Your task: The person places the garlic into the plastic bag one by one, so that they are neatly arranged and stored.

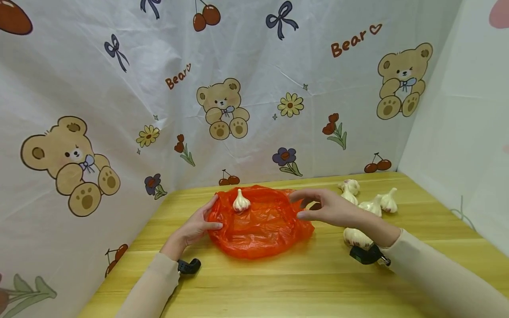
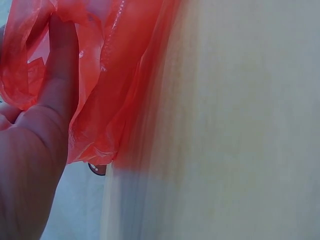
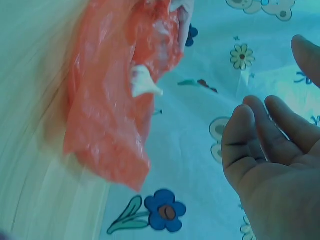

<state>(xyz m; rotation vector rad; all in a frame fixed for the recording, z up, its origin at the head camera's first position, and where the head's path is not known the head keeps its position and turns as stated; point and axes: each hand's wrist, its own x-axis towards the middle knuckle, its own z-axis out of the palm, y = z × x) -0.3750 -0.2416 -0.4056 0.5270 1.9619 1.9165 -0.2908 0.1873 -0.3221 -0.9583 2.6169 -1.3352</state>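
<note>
A thin red plastic bag (image 1: 258, 249) lies spread on the table with its mouth facing up. One garlic bulb (image 1: 241, 202) sits inside, toward the back left, its stem upright. My left hand (image 1: 196, 224) holds the bag's left rim, thumb on the near side. In the left wrist view, folds of red plastic (image 2: 117, 75) wrap partly around a digit. My right hand (image 1: 328, 207) hovers by the bag's right edge with loosely bent fingers and nothing in them. The right wrist view shows its fingers (image 3: 240, 135) apart from the bag.
Several more garlic bulbs (image 1: 389, 201) lie on the wooden table (image 1: 254, 287) to the right, some partly behind my right forearm. One bulb (image 1: 357, 238) is close under that wrist. A patterned cloth (image 1: 262, 132) with bears and flowers hangs behind the table.
</note>
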